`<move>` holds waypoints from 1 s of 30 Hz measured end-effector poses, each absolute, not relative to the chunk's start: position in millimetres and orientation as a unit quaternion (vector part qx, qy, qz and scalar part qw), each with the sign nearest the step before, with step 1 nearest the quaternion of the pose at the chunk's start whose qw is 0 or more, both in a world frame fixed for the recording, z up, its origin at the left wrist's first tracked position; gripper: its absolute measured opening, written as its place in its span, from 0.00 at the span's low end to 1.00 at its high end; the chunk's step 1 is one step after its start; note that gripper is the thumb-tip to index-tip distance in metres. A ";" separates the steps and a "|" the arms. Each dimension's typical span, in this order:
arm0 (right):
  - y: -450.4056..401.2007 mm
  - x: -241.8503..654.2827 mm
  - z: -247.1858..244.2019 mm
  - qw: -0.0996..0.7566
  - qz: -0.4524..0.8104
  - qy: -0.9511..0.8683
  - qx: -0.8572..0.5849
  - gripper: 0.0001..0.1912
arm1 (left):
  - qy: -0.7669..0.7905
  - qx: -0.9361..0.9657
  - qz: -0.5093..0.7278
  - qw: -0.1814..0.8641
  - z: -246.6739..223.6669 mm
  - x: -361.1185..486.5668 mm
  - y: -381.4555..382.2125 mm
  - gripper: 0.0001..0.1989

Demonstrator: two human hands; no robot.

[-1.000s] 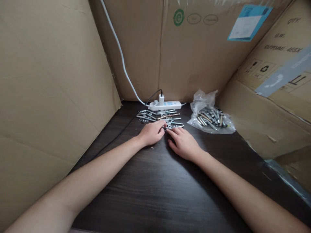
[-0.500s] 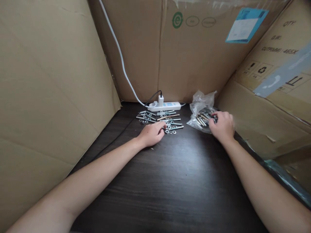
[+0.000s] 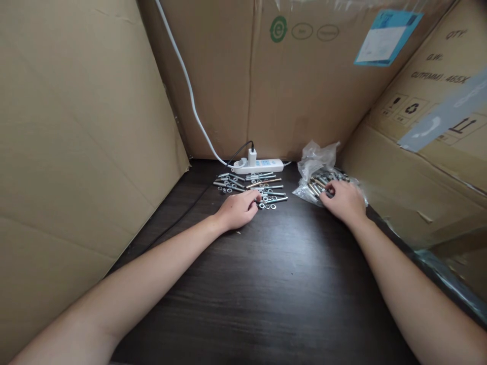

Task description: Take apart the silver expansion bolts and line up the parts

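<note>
Silver bolts (image 3: 274,187) and washers (image 3: 273,207) lie spread on the dark table. My left hand (image 3: 238,209) rests at the near edge of this spread, fingers curled in; whatever they hold is hidden. To the right, a clear plastic bag (image 3: 317,154) lies open with a heap of metal fasteners (image 3: 315,188), some brassy. Over the near side of that heap is my right hand (image 3: 344,200), thumb and forefinger bent together at the metal pieces. Its fingertips are partly covered, so what they grip cannot be made out.
A white power strip (image 3: 271,166) with a plugged-in charger (image 3: 251,157) stands behind the bolts. Its white cable (image 3: 186,76) rises at the left; a black cable (image 3: 178,219) crosses the table (image 3: 266,294). Cardboard boxes (image 3: 213,101) wall in the back and both sides.
My right hand has shifted slightly toward me and its thumb to the left, uncovering more fasteners behind it. My left hand stays in place among the bolts.
</note>
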State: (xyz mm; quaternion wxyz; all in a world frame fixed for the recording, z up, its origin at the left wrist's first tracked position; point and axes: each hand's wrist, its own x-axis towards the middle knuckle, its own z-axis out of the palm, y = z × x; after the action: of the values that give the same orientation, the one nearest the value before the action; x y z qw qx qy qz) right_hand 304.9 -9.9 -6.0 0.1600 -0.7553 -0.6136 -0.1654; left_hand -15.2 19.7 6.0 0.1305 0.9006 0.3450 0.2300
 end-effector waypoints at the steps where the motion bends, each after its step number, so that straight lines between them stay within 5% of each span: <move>1: -10.4 303.7 -5.8 0.150 -0.165 -0.620 -0.752 0.13 | 0.345 0.901 0.230 0.131 6.1 -15.2 19.5 0.11; 8: -12.6 302.3 -8.3 0.154 -0.173 -0.621 -0.749 0.14 | 0.342 0.901 0.233 0.128 5.3 -15.3 19.1 0.11; 15: -18.2 273.6 12.1 0.278 -0.185 -0.663 -0.670 0.14 | 0.323 0.903 0.249 0.136 6.1 -14.4 17.4 0.11; 20: -42.4 203.5 25.5 0.348 -0.017 -0.753 -0.559 0.12 | 0.315 0.901 0.268 0.132 9.7 -17.7 1.9 0.13; 30: -64.9 160.9 0.9 0.345 0.237 -0.766 -0.488 0.08 | 0.247 0.941 0.197 0.122 13.9 -20.4 -22.7 0.10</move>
State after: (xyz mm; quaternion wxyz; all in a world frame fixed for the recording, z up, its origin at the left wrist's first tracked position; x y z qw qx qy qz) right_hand 160.9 -64.9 0.9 0.3454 -0.4881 -0.7658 0.2365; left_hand -20.4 -22.7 13.9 0.1218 0.9409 0.2473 0.1966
